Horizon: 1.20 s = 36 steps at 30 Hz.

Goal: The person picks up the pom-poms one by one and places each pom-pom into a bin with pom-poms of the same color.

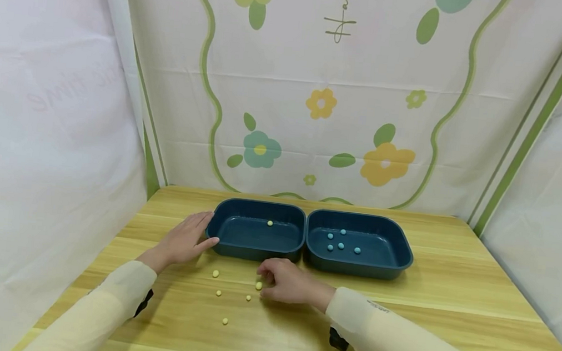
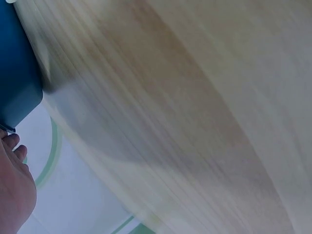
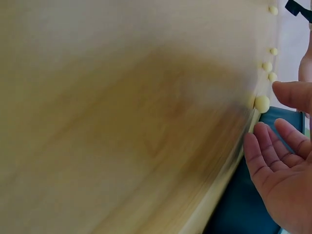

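My left hand (image 1: pixel 184 240) rests at the left end of the left dark blue box (image 1: pixel 254 253), its fingers along the side and its thumb at the front corner. In front of that box, my right hand (image 1: pixel 288 282) is low over the table. Its thumb and curved fingers are spread around a small yellow ball (image 1: pixel 258 286). In the right wrist view, gaps show between the thumb, the fingertips and this yellow ball (image 3: pixel 262 104). Several other yellow balls (image 1: pixel 215 273) lie on the table to its left. One yellow ball (image 1: pixel 269 223) sits inside the left box.
Beside the left box stands a matching right box (image 1: pixel 358 270), holding several small light blue balls (image 1: pixel 341 246). Both are on a wood-grain table (image 1: pixel 186 340). A white cloth with flower prints (image 1: pixel 296 60) hangs behind, and more cloth hangs at both sides.
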Motion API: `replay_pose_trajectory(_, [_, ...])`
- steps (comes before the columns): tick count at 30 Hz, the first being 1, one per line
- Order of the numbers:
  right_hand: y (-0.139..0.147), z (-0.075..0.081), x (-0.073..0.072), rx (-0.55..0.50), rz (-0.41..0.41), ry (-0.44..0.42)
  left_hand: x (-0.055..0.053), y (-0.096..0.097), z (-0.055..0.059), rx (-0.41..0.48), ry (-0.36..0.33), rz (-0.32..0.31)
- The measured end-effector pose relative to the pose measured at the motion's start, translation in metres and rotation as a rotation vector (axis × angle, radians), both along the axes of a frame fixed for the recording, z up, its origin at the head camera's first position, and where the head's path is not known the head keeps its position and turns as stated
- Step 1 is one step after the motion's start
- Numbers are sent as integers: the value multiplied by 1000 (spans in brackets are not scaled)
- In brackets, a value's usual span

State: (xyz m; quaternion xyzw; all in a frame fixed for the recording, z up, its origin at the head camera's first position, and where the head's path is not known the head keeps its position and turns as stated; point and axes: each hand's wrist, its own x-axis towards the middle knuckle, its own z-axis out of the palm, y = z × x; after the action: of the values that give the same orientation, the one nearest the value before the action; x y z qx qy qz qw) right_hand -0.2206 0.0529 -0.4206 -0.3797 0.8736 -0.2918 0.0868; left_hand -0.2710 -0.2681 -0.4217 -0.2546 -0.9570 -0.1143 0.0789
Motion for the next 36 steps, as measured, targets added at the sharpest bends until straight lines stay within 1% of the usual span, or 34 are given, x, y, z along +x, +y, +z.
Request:
replay_pose_trajectory(4, [-5,-2,0,19,2,25,0,0,1,-3,-3,-3])
replay_pose_trajectory(13, [-14,-4,-3,29,13,22,2,1,1,-2,-14,-1])
replay_pose_trajectory(20, [-16,-6,-5,33,19,33,1,1,0,-9,-10,-4])
replay_pose_trajectory(27, [-17,-7,-6,30,18,37,1,1,2,-6,-6,-8])
replay_pose_trajectory(36, [-18,-7,-6,27,14,36,0,1,2,-32,-1,-7])
